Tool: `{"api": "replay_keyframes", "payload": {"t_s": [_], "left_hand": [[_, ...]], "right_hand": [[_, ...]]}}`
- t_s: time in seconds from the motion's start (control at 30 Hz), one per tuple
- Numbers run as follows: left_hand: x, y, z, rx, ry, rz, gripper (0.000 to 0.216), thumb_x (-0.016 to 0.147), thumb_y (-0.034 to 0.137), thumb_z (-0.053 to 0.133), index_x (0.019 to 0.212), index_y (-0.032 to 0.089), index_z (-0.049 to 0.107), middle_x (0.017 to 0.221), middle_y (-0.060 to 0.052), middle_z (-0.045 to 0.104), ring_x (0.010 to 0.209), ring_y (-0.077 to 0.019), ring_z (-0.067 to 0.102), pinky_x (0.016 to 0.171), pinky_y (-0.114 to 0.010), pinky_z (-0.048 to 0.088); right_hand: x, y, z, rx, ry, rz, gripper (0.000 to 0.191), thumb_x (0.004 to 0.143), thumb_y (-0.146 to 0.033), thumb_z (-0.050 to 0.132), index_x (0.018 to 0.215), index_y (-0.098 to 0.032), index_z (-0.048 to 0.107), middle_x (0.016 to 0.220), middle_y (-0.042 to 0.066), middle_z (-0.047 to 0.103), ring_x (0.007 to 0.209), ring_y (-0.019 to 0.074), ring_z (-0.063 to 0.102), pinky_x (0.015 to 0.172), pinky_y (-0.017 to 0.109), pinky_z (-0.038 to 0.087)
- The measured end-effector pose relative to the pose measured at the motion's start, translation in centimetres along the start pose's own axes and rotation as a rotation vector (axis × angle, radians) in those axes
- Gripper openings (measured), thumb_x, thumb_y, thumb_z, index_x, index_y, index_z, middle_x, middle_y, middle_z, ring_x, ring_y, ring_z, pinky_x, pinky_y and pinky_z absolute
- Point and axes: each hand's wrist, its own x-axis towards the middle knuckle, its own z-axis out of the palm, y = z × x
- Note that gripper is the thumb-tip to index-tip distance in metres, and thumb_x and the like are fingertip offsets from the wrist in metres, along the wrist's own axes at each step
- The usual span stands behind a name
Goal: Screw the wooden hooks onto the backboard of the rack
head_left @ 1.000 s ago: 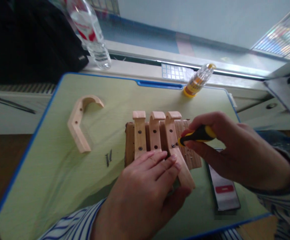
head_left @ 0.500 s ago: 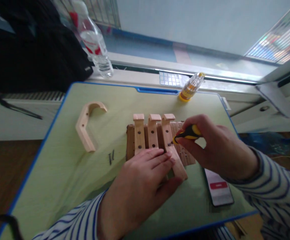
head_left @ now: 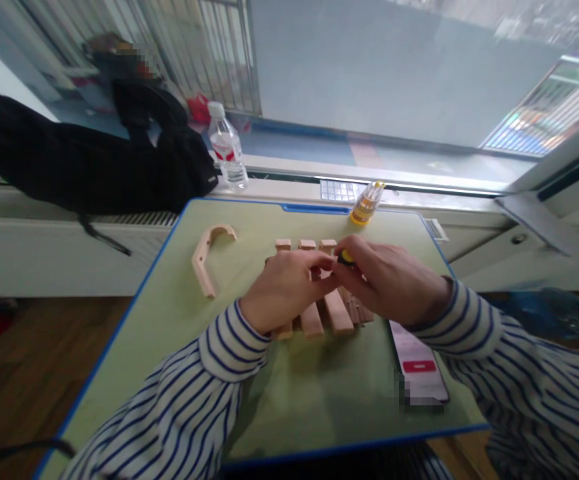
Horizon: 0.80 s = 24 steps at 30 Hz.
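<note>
My right hand (head_left: pixel 389 275) is closed around a short yellow-and-black screwdriver (head_left: pixel 346 257), mostly covered by the fingers. My left hand (head_left: pixel 285 287) meets it, thumb and fingertips pinched together beside the tool; whatever they hold is hidden. Beneath both hands lies a brown wooden board (head_left: pixel 362 311) with three pale wooden hooks across it. The rightmost hook (head_left: pixel 338 312) is nearest the screwdriver, and the middle hook (head_left: pixel 311 321) shows below my left hand. A separate curved wooden hook (head_left: pixel 200 261) with screw holes lies on the table to the left.
A phone (head_left: pixel 422 367) lies by my right sleeve on the green, blue-edged table (head_left: pixel 279 413). At the far edge stands a clear, yellow-based pointed bottle (head_left: pixel 367 203). A water bottle (head_left: pixel 228 150) and a black bag (head_left: pixel 134 170) occupy the window ledge.
My left hand has lifted from lying flat on the hooks to a pinch beside the screwdriver. My right hand has brought the screwdriver toward it. The camera view has tilted up.
</note>
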Motion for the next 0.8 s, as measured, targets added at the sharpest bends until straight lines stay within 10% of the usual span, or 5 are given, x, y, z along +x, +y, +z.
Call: {"api": "replay_keyframes", "payload": {"t_s": [0.8], "left_hand": [[0.7, -1.5, 0.5, -0.139, -0.045, 0.078, 0.018, 0.083, 0.032, 0.055, 0.084, 0.019, 0.067, 0.071, 0.003, 0.063, 0.065, -0.0093, 0.055, 0.060, -0.020, 0.038]], "right_hand": [[0.6, 1.2, 0.0, 0.059, 0.071, -0.146, 0.025, 0.090, -0.036, 0.037, 0.095, -0.014, 0.048, 0.075, 0.004, 0.057, 0.062, 0.0110, 0.049, 0.054, 0.025, 0.032]]}}
